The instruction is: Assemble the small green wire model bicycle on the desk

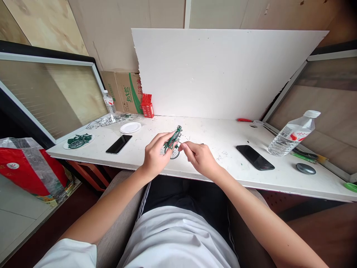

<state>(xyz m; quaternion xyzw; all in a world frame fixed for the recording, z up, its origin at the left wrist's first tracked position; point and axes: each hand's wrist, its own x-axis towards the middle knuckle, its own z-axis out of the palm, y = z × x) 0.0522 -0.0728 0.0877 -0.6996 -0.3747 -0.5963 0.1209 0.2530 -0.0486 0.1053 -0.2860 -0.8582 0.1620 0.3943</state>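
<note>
A small green model bicycle [173, 139] with a spoked wheel is held above the front part of the white table, near the middle. My left hand [156, 153] is closed around its left side, thumb and fingers gripping the frame. From the right, my right hand [200, 158] meets the model with thumb and forefinger pinched together. A thin piece shows at those fingertips, too small to name. The lower wheel hangs between my two hands.
Phones lie left [119, 144] and right [255, 157] on the table [195, 173]. Green parts fill a plate [66, 145]; a white plate [130, 127], red box [147, 105], water bottle [292, 134], scissors [305, 153] and dark oval object [306, 168] stand around.
</note>
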